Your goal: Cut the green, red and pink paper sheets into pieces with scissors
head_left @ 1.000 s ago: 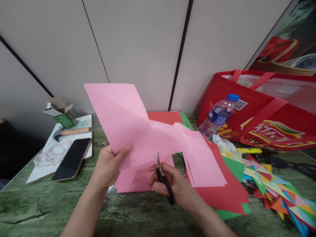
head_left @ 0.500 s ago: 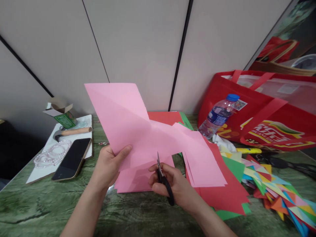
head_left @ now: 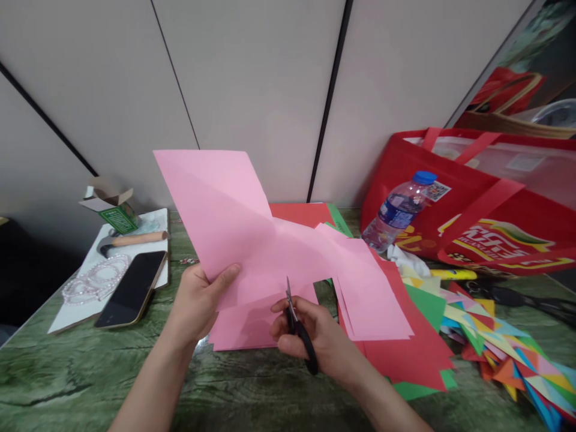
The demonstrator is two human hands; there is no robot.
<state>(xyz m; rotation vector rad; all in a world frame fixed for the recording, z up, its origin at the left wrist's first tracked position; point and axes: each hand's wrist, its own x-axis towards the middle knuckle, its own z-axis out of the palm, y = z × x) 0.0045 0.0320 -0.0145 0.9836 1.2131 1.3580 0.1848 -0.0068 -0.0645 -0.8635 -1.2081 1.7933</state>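
My left hand (head_left: 202, 297) pinches the lower left edge of a large pink paper sheet (head_left: 225, 210), thumb on top. The sheet is raised and bent, its left part tilted up and its right part sloping down to the right. In my right hand (head_left: 310, 333) is a pair of scissors (head_left: 299, 333) with black handles. Their blades look nearly closed and point up, away from me, at the sheet's near edge; whether they touch it I cannot tell. Beneath lie more pink sheets (head_left: 373, 306), partly hidden, on top of red paper (head_left: 405, 354) and green paper (head_left: 423, 306).
At left, a phone (head_left: 132, 291), a bead string (head_left: 96, 279), a wooden-handled tool (head_left: 135, 240) and a small green box (head_left: 117, 219) rest by a white board. To the right are a water bottle (head_left: 398, 210), a red bag (head_left: 472, 198) and folded coloured paper pieces (head_left: 508, 354).
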